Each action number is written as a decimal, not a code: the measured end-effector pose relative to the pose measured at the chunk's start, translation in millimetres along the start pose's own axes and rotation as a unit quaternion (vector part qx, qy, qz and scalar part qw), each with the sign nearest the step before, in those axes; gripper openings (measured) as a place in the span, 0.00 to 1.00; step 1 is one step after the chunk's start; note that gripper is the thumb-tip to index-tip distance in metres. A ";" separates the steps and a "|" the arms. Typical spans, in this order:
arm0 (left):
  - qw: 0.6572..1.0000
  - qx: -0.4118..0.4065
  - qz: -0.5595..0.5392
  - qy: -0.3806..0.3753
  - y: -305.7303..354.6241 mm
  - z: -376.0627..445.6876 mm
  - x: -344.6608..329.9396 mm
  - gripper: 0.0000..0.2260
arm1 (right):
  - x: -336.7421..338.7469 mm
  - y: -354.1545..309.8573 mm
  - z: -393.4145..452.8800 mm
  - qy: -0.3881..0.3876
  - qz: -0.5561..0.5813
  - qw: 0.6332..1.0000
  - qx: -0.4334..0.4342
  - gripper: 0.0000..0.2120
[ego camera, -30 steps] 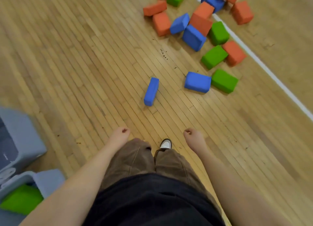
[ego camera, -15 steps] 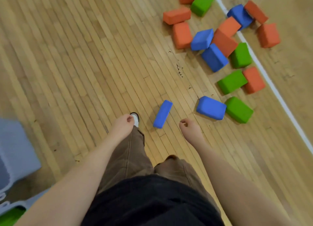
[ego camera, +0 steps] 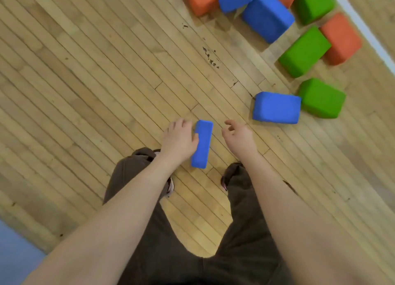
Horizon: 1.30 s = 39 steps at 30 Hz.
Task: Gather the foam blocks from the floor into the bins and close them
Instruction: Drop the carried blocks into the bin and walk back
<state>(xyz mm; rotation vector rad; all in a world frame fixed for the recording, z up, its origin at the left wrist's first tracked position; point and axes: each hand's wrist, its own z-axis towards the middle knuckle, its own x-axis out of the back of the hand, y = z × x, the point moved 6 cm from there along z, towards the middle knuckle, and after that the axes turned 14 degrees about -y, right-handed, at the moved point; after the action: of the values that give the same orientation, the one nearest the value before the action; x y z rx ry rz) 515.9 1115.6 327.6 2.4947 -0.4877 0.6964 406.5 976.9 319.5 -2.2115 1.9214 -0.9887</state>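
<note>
A narrow blue foam block point(ego camera: 202, 144) stands on edge on the wooden floor between my feet. My left hand point(ego camera: 178, 140) is down at its left side, thumb against the foam, fingers bent beside the block and not around it. My right hand point(ego camera: 239, 135) hovers just right of the block with loosely curled fingers, holding nothing and apart from it. A larger blue block point(ego camera: 275, 107) lies to the right, touching a green block point(ego camera: 320, 97). Only a blue-grey corner of a bin point(ego camera: 12, 254) shows at the bottom left.
More foam blocks are heaped at the top right: a green block point(ego camera: 303, 50), an orange block point(ego camera: 342, 39), a big blue block point(ego camera: 267, 13) and others. A white floor line point(ego camera: 363, 28) runs past them. My legs and shoes fill the lower middle.
I have stepped forward and bent down, so the blocks look much closer. Both hands dropped to either side of the narrow blue block, and the left now touches it. The bins slid almost out of view.
</note>
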 end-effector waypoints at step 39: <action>0.960 -0.215 0.051 0.170 116.3 393.1 -129.9 0.35 | 35.0 270.8 323.4 0.370 0.198 0.906 -0.057 0.23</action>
<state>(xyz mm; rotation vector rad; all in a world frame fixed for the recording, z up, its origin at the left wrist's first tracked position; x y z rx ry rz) 507.3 831.0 5.4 1.9089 -0.5699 0.9271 328.9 766.8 -39.7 -1.4584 2.6171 -1.8368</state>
